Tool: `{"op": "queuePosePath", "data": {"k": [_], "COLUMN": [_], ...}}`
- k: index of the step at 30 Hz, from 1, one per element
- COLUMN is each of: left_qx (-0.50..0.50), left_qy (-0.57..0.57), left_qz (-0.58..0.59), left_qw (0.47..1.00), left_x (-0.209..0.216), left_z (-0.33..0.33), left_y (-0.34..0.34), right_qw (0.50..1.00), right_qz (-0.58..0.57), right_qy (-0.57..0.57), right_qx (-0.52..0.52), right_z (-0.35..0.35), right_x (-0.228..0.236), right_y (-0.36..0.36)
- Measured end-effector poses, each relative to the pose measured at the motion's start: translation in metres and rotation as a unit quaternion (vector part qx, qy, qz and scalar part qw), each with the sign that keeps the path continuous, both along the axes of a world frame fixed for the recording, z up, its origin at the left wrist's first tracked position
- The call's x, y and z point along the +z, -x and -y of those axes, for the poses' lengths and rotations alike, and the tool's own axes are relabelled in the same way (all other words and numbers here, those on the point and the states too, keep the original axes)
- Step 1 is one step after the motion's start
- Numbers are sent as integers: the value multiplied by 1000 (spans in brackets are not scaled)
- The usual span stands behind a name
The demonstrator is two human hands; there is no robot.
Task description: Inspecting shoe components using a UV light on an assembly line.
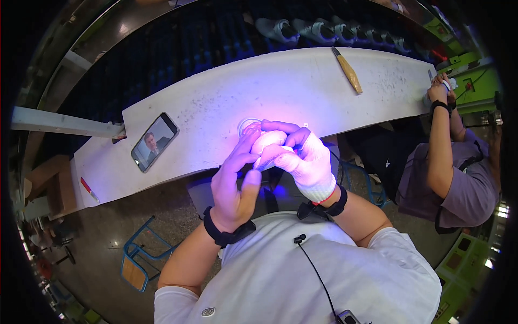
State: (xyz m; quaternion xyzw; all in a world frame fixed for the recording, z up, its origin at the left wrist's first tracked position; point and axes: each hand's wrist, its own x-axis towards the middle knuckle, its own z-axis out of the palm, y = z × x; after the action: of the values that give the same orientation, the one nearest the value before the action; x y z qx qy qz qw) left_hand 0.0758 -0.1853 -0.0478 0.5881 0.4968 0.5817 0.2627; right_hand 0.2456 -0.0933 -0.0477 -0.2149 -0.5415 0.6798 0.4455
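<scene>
Under a violet-pink light, both of my hands hold a pale shoe (268, 141) just above the near edge of the white worktable (205, 108). My bare left hand (229, 189) lies along the shoe's left side, its fingers closed against it. On the other side, my right hand (313, 164) wears a white knit glove that leaves some fingertips bare; its fingers and thumb curl round the shoe. The glare and my fingers hide much of the shoe, and I cannot make out whether a small tool is also in my right hand.
A phone (155, 141) showing a video lies on the left, with a red-handled tool (89, 190) beyond it. A wooden-handled tool (347, 70) lies at the back. Behind the table stand several grey shoes (278, 31). To the right sits a co-worker (453, 178); a blue-framed chair (141, 254) stands lower left.
</scene>
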Motion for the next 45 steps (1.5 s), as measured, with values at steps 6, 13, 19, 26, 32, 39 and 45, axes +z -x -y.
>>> {"op": "queuePosePath", "data": {"k": [6,13,19,26,32,39,45], "left_qx": [64,38,-3,32,-39,-32,70], "left_qy": [-20,8,19,101,151,118,243], "left_qz": [147,152,162,76,-42,-76,20], "left_qw": [987,988,987,991,987,990,967], "left_x": [-16,-16,2,12,23,4,16], "left_z": [6,18,9,8,9,20,23], "left_y": [-32,-25,-9,16,48,58,58], "right_qw": [999,999,963,915,888,867,895], "right_qz": [1,-6,145,193,214,252,177], "right_qy": [40,-3,-225,-349,-405,-429,-408], "right_qx": [-20,-36,-35,-68,-46,-20,-26], "right_z": [16,21,0,-11,-11,-17,-7], "right_x": [-2,1,-1,-7,-42,-40,-79], "right_y": [0,2,-11,7,19,20,42]}}
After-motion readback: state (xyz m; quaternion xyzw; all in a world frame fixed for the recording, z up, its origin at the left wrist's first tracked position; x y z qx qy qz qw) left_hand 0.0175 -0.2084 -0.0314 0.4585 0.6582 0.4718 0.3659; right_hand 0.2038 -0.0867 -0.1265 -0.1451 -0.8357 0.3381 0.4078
